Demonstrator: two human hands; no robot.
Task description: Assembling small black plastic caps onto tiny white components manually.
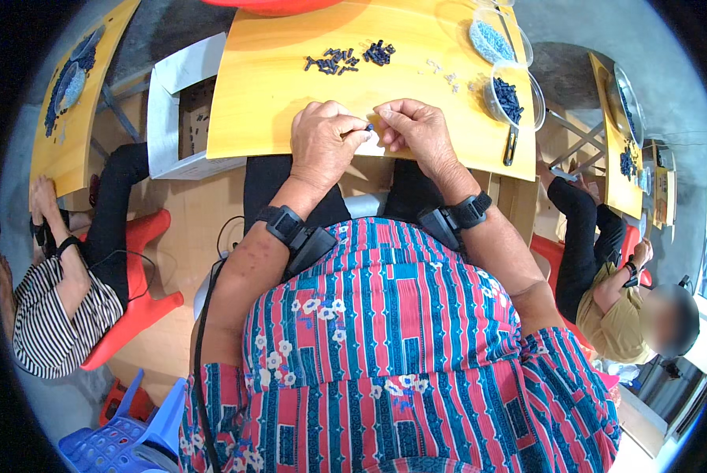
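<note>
The left hand point(320, 140) pinches a small, stubby dark-blue piece point(369, 127) protruding toward the right hand point(416, 131), whose narrow pinch I cannot see into.

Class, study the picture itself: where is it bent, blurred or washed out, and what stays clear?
Head view, rim: fisheye distortion, black corners, the left-hand table strongly slanted; head view, right: pale, washed-out edge, a blurred patch over a co-worker's head; head view, centre: left hand and right hand fairly clear, the pinched dark piece too small for detail.
</note>
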